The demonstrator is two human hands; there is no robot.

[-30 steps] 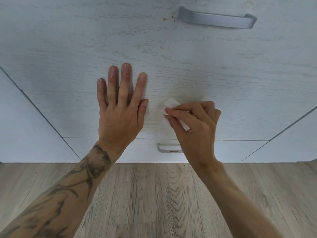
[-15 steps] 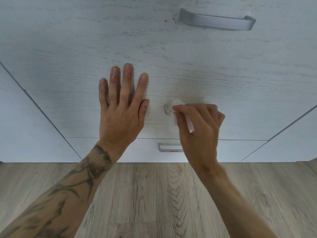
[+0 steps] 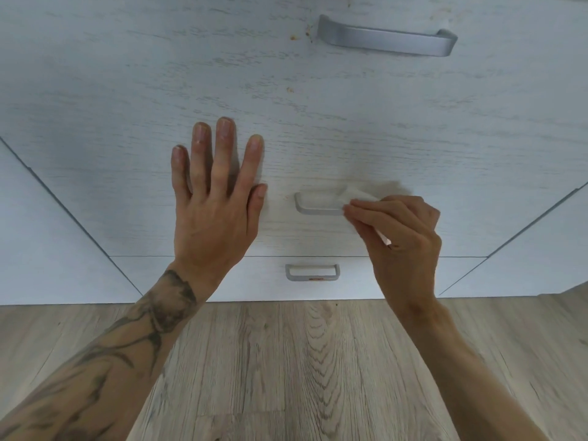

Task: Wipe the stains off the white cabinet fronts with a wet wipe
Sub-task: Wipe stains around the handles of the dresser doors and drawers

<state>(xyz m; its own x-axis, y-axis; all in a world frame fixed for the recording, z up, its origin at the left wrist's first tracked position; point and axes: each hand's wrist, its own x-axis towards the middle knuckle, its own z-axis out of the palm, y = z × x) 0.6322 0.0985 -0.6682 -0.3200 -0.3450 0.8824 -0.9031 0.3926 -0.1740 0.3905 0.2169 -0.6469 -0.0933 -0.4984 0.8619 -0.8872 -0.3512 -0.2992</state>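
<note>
A left hand (image 3: pixel 216 198) lies flat on the cabinet front (image 3: pixel 350 138), just left of the middle handle (image 3: pixel 318 206). At that handle's right end the right hand (image 3: pixel 404 237) pinches a wipe (image 3: pixel 359 194) that touches the handle. An upper handle (image 3: pixel 386 43) sits higher on the front, right of centre (specks (image 3: pixel 292 36) lie just off its left end). Below the front's bottom edge is a lower drawer front (image 3: pixel 222 278) with its own handle (image 3: pixel 311 272), and the floor (image 3: pixel 286 361) lies before it.
</note>
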